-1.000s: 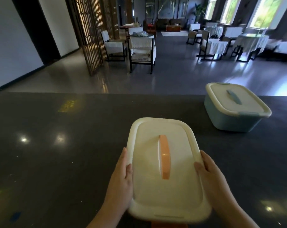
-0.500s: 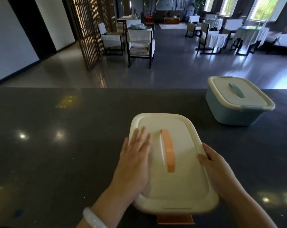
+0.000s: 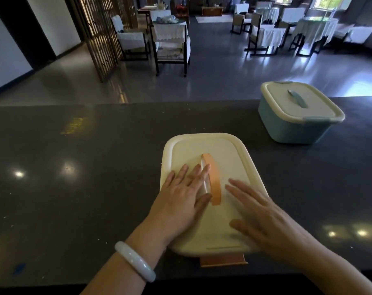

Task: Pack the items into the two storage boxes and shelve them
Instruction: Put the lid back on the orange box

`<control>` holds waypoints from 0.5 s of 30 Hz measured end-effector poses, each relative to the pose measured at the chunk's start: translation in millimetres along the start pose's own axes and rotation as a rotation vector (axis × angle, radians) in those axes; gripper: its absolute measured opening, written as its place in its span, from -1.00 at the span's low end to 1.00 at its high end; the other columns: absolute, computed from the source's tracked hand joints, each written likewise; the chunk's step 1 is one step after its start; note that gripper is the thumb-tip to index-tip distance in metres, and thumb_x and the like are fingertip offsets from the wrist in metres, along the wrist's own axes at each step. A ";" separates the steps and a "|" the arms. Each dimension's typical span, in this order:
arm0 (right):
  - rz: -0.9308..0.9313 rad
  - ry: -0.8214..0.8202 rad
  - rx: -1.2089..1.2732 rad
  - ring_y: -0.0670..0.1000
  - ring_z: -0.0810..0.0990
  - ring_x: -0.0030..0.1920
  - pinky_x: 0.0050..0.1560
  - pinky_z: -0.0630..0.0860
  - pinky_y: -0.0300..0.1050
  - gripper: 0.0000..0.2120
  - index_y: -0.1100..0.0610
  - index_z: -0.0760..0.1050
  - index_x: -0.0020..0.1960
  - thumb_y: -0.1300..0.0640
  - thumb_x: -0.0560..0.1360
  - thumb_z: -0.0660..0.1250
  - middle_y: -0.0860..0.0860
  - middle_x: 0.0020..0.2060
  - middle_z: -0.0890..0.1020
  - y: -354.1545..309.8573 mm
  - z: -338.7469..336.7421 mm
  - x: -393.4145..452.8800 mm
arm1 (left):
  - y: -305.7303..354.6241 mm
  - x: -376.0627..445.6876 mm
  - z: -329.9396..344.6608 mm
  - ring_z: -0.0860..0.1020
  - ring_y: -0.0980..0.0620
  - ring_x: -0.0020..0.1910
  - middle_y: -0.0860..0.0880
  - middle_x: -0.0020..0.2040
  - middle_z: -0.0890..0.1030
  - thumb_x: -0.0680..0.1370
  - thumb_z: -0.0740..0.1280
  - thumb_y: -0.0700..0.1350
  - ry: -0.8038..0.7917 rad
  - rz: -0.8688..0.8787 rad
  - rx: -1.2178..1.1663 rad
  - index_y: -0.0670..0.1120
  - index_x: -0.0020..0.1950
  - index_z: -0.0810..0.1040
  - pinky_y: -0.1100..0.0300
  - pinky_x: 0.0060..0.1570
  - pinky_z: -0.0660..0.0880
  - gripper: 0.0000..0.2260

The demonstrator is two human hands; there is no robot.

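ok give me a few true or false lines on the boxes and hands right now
1. Both hands lie flat on the cream lid of the near box. True: left hand, right hand.
2. The lid's handle is blue. False: it is orange.
3. The blue box has its lid on. True.
4. The blue box sits left of the near box. False: it sits far right.
5. A bracelet is on the right wrist. False: left wrist.

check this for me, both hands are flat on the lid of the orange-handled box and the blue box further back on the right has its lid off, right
Not quite. In the head view the blue box has its lid on. The rest holds: the left hand and right hand lie flat on the lid of the orange-handled box.
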State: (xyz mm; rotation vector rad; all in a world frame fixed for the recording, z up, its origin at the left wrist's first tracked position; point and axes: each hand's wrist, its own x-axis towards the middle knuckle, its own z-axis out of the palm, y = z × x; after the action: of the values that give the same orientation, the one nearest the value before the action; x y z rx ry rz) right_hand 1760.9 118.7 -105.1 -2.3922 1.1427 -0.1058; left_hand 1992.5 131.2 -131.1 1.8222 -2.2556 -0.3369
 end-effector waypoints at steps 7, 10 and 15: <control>-0.064 -0.123 -0.227 -0.46 -0.55 0.24 0.23 -0.47 -0.30 -0.13 -0.43 -0.57 0.29 -0.64 0.26 -0.07 -0.50 0.25 -0.52 2.3 5.2 -0.7 | -0.9 2.0 4.1 -0.21 0.08 0.55 0.15 0.59 -0.13 0.60 -0.12 0.26 0.014 0.006 0.069 0.28 0.48 -0.42 -0.04 0.53 -0.14 -0.43; -0.097 -0.127 -0.259 -0.35 -0.56 0.30 0.27 -0.48 -0.22 0.03 -0.30 -0.59 0.35 -0.65 0.25 0.03 -0.39 0.32 -0.54 5.6 10.7 -3.1 | -0.8 1.1 6.4 -0.22 0.07 0.55 0.15 0.59 -0.15 0.60 -0.13 0.26 0.019 0.007 0.083 0.27 0.47 -0.43 -0.02 0.53 -0.17 -0.43; -0.159 -0.111 -0.303 -0.22 -0.51 0.40 0.36 -0.42 -0.07 0.15 -0.17 -0.53 0.44 -0.64 0.22 0.11 -0.26 0.41 -0.49 4.9 11.7 -9.5 | -2.5 1.5 6.3 -0.18 0.05 0.56 0.13 0.59 -0.12 0.59 -0.12 0.25 0.036 0.015 0.101 0.25 0.49 -0.42 -0.01 0.53 -0.17 -0.41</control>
State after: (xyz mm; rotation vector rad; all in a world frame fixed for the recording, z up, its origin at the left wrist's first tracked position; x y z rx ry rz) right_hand 1754.4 127.8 -116.3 -2.7153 0.9743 0.1574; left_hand 1992.5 129.5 -137.8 1.8437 -2.2995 -0.1896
